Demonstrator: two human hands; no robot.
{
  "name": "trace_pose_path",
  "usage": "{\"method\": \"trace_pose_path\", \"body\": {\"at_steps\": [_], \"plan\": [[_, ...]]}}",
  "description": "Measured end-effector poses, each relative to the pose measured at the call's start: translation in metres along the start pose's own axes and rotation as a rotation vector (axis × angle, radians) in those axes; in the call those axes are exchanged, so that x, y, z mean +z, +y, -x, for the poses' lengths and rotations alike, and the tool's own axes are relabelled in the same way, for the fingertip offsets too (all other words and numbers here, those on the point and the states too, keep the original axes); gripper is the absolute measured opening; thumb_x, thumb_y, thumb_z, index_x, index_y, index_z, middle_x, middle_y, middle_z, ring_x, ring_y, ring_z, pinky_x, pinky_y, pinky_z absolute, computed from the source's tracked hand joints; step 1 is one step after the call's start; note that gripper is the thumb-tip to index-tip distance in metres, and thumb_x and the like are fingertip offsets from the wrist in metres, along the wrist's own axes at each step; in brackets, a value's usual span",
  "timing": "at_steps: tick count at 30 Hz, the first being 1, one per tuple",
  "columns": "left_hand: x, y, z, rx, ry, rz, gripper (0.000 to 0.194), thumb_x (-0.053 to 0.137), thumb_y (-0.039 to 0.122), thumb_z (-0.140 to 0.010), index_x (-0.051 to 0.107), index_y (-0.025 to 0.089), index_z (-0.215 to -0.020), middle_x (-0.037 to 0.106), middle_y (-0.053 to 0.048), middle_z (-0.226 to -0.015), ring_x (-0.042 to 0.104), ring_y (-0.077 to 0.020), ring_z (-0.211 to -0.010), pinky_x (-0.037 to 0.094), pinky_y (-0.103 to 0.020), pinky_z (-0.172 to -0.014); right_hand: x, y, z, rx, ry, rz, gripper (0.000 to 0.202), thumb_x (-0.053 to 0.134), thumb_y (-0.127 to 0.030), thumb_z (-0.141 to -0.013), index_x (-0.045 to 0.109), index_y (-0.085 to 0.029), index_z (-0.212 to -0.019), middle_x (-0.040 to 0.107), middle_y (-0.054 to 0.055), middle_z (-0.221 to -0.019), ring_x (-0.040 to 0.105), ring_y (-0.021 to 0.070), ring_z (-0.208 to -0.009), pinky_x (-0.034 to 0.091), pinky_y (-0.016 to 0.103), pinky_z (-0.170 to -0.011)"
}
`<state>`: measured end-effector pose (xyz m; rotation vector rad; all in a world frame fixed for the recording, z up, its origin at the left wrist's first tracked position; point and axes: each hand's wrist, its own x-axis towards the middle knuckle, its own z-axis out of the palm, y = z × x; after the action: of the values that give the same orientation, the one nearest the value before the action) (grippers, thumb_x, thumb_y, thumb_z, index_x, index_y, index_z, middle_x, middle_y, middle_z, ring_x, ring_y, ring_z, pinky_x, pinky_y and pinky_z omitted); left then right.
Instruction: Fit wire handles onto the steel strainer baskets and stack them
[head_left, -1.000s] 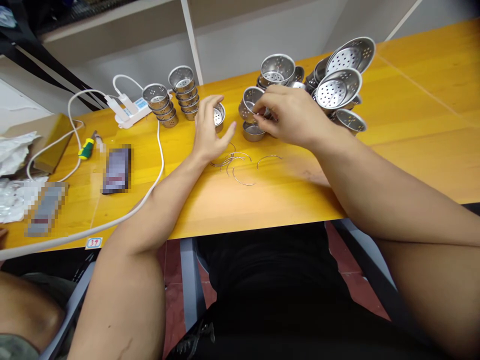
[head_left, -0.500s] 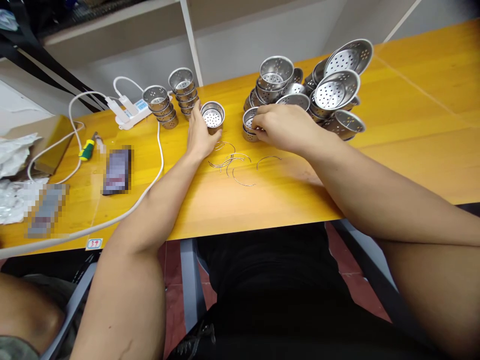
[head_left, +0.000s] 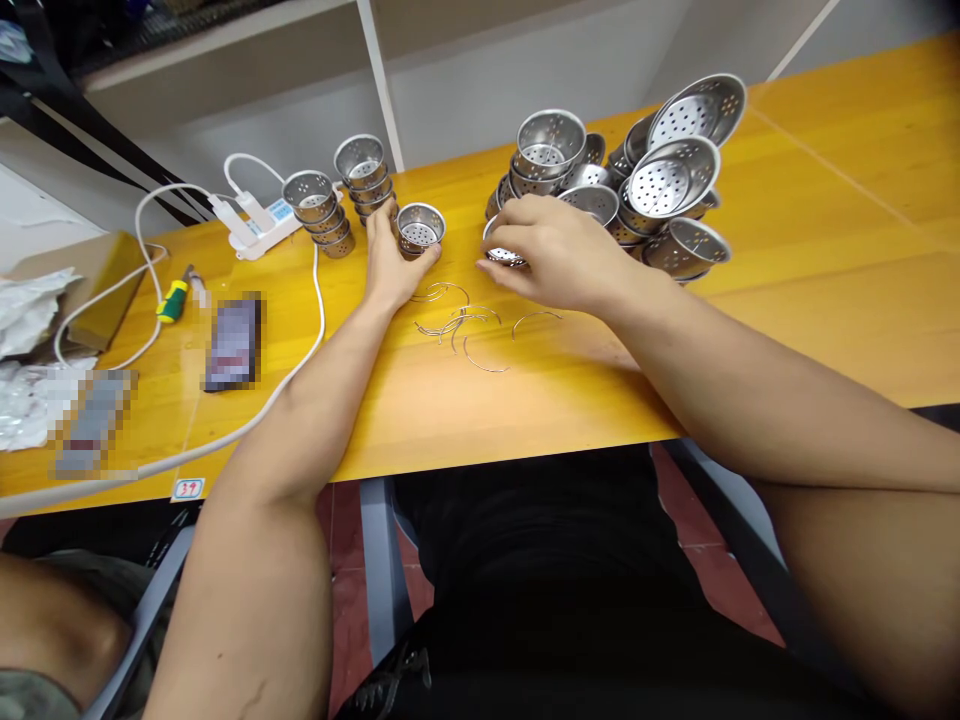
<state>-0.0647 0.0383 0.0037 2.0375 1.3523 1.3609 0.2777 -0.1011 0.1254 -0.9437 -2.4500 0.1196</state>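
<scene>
My left hand (head_left: 391, 265) is curled around the side of a small perforated steel cup (head_left: 421, 230), thumb at its front and fingers at its far left. Over to the right, my right hand (head_left: 551, 250) has its thumb and fingers on another small perforated cup (head_left: 504, 247), which is mostly hidden by the fingers. Several thin curved wires (head_left: 457, 322) lie loose on the table between my forearms. Just left of my left hand stand two stacks of perforated cups, the nearer stack (head_left: 322, 215) and the taller stack (head_left: 362, 170).
Stacked and tilted perforated bowls (head_left: 664, 190) crowd the right rear. A power strip (head_left: 262, 232) with a white cable, a yellow-green screwdriver (head_left: 173, 300), two blurred phones and plastic bags (head_left: 34, 400) are on the left. A person's knee (head_left: 60, 620) shows at lower left.
My left hand and its cup have shifted slightly left, and the cup's rim has tipped. My right fingers have spread further over the right cup, hiding more of it.
</scene>
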Motion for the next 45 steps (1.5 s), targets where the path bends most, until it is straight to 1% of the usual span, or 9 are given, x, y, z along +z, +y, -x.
{"method": "trace_pose_path", "body": {"at_steps": [4,9,12,17,22,27,31,37,45], "plan": [[0.002,-0.002,-0.002,0.011,-0.044,0.010,0.117,0.115,0.070,-0.087,0.057,0.032,-0.181,0.057,-0.020,-0.198,0.052,-0.0457,-0.194,0.032,-0.069,-0.170,0.002,-0.012,0.000,-0.087,0.005,-0.006,0.044,0.058,-0.052,-0.131,0.093,-0.027,-0.137,0.085,0.018,-0.132,0.077,0.0437,-0.126,0.061,0.061,-0.112],[-0.003,0.005,-0.005,-0.011,0.048,0.005,0.108,0.105,0.080,-0.098,0.057,0.031,-0.182,0.060,-0.020,-0.191,0.049,-0.0451,-0.196,0.035,-0.065,-0.170,0.007,-0.013,0.004,-0.180,-0.119,0.013,0.038,0.062,-0.047,-0.131,0.092,-0.025,-0.135,0.086,0.014,-0.128,0.077,0.0334,-0.110,0.056,0.044,-0.093],[-0.006,0.020,-0.002,0.029,0.060,0.024,0.111,0.098,0.092,-0.100,0.053,0.036,-0.184,0.059,-0.018,-0.193,0.050,-0.0453,-0.196,0.037,-0.065,-0.169,0.011,-0.013,0.005,-0.208,-0.247,0.041,0.035,0.072,-0.047,-0.126,0.091,-0.023,-0.144,0.087,0.014,-0.132,0.077,0.0314,-0.106,0.053,0.041,-0.086],[0.005,0.052,0.013,0.148,-0.037,0.032,0.113,0.088,0.103,-0.100,0.049,0.037,-0.182,0.065,-0.017,-0.189,0.062,-0.0436,-0.187,0.045,-0.062,-0.165,0.029,-0.019,0.003,-0.118,-0.317,0.080,0.057,0.082,-0.061,-0.124,0.088,-0.015,-0.156,0.083,0.020,-0.139,0.079,0.0349,-0.110,0.056,0.042,-0.088],[0.013,0.067,0.023,0.182,-0.059,0.011,0.110,0.093,0.101,-0.098,0.052,0.035,-0.176,0.068,-0.018,-0.184,0.066,-0.0447,-0.183,0.047,-0.063,-0.164,0.050,-0.022,-0.004,-0.135,-0.286,0.019,0.027,0.073,-0.034,-0.126,0.093,-0.019,-0.138,0.080,0.019,-0.139,0.078,0.0334,-0.115,0.058,0.042,-0.095],[0.009,0.065,0.023,0.156,-0.073,0.015,0.107,0.099,0.093,-0.098,0.054,0.035,-0.175,0.069,-0.016,-0.184,0.067,-0.0445,-0.182,0.047,-0.064,-0.163,0.053,-0.028,-0.007,-0.153,-0.291,-0.025,0.023,0.068,-0.021,-0.124,0.091,-0.020,-0.120,0.082,0.015,-0.126,0.077,0.0304,-0.110,0.055,0.040,-0.092],[0.008,0.063,0.021,0.189,-0.051,0.039,0.106,0.098,0.096,-0.098,0.057,0.032,-0.173,0.071,-0.017,-0.179,0.070,-0.0433,-0.178,0.048,-0.062,-0.162,0.053,-0.031,-0.006,-0.162,-0.271,0.002,0.024,0.065,-0.021,-0.125,0.088,-0.018,-0.119,0.082,0.016,-0.127,0.074,0.0288,-0.103,0.050,0.039,-0.087],[0.009,0.054,0.017,0.233,0.030,0.092,0.112,0.107,0.101,-0.084,0.069,0.031,-0.162,0.075,-0.015,-0.163,0.073,-0.0444,-0.167,0.055,-0.064,-0.155,0.050,-0.020,-0.004,-0.270,-0.180,-0.135,0.016,0.067,-0.018,-0.123,0.081,-0.019,-0.114,0.078,0.012,-0.118,0.067,0.0238,-0.093,0.049,0.036,-0.086],[0.014,0.035,0.012,0.315,0.052,0.080,0.108,0.102,0.103,-0.088,0.067,0.032,-0.162,0.074,-0.014,-0.161,0.075,-0.0407,-0.160,0.058,-0.060,-0.149,0.047,-0.015,-0.002,-0.355,-0.088,-0.253,0.013,0.069,-0.018,-0.121,0.078,-0.021,-0.112,0.076,0.008,-0.112,0.066,0.0215,-0.090,0.050,0.034,-0.085]]}}
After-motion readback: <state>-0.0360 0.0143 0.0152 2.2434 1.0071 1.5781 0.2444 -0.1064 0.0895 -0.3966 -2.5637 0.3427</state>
